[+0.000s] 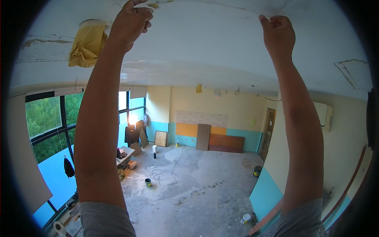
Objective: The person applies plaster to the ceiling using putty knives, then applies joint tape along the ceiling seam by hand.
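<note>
Both my arms reach up to the white ceiling (pixel 205 47). My left hand (pixel 132 25) is closed near the upper edge of the view, its fingers curled. A small tan patch (pixel 153 5) on the ceiling shows just beside its fingertips. My right hand (pixel 279 35) is also closed, thumb and forefinger brought together against the ceiling. Whatever either hand holds is too thin or hidden to make out. Left of my left hand, crumpled yellow-brown paper (pixel 87 45) hangs from the ceiling. A cracked outline (pixel 351 73) marks the ceiling on the far right.
Far below, a loose cable (pixel 173 170) and a dark paint bucket (pixel 148 182) lie on the stained floor (pixel 213 173). Brown boards (pixel 226 143) lean on the far wall. A cluttered table (pixel 125 154) stands by the windows; a white bucket (pixel 245 218) sits near the right wall.
</note>
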The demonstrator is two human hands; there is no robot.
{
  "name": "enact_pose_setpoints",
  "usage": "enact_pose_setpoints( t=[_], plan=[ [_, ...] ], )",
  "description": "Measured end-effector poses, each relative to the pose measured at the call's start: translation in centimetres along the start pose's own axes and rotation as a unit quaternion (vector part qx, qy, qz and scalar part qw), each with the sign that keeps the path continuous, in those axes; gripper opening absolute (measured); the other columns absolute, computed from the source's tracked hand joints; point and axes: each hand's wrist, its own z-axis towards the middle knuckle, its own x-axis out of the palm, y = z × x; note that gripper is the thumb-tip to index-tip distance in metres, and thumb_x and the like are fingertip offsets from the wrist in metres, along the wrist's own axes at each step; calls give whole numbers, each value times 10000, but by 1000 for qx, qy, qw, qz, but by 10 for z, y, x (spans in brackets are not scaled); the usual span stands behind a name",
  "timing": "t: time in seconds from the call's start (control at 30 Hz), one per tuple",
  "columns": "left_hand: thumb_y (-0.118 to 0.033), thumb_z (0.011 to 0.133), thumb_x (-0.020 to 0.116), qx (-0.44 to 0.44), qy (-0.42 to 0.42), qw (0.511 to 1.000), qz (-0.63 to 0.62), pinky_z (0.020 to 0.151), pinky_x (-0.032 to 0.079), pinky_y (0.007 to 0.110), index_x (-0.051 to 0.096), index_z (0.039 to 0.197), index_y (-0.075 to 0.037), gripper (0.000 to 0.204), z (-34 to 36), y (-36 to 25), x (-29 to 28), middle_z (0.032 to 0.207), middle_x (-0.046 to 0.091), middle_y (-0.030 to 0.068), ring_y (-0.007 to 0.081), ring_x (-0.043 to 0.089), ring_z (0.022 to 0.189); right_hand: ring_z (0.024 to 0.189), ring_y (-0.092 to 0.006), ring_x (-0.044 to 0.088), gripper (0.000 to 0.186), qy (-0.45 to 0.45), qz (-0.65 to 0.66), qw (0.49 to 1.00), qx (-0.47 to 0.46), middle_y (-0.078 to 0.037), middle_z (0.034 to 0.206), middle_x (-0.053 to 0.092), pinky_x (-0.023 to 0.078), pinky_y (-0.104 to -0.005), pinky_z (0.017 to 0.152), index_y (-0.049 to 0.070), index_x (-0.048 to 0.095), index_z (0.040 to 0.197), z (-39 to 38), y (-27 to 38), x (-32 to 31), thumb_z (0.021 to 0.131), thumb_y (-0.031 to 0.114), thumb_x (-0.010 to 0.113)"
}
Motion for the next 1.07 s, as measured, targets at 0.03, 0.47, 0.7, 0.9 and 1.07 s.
enact_pose_setpoints(
  t=[0.03, 0.47, 0.7, 0.9, 1.07],
  plan=[
    [-100, 835, 649, 0, -7, 1000, -4, 597, 445, 251, 409, 1368, 12, 595, -4, -3, 4, 855, 606, 42, 108, 515, 665, 832, -250, 653, 388, 1, -2, 1000, 0, -84, 866, 676, 512, -368, 785, 32, 640, 965, 3, -5, -3, 783, 363, 730],
    [-216, 889, 624, -150, 92, 947, 270, 682, 515, 310, 722, 978, -108, 171, -284, 50, -78, 831, 699, 72, 178, 674, 758, 713, -152, 516, 304, 253, -11, 966, -53, -62, 791, 587, 441, -312, 694, 12, 649, 961, -171, -39, -68, 953, 307, 575],
    [-328, 843, 738, -564, -72, 753, 331, 559, 430, 329, 590, 686, -38, 362, -613, 69, -198, 576, 526, 33, 157, 518, 580, 558, -150, 367, 464, 522, -6, 785, 332, -17, 636, 357, 335, -337, 496, 55, 432, 738, -476, -118, -180, 1021, 423, 431],
    [-322, 849, 671, -526, -108, 520, 664, 825, 488, 471, 636, 1046, -65, 326, -791, -4, -361, 988, 631, 166, 361, 600, 980, 524, -296, 457, 448, 746, -150, 577, 295, -150, 575, 516, 385, -469, 550, -29, 548, 690, -708, -158, -301, 972, 319, 570],
    [-328, 771, 733, -451, -107, 317, 827, 937, 440, 496, 592, 1222, -79, 534, -755, -94, -489, 1227, 554, 156, 367, 537, 1124, 670, -325, 596, 418, 865, -6, 444, 232, -188, 699, 614, 444, -458, 652, -20, 555, 702, -731, -51, -312, 825, 339, 731]
  ],
)
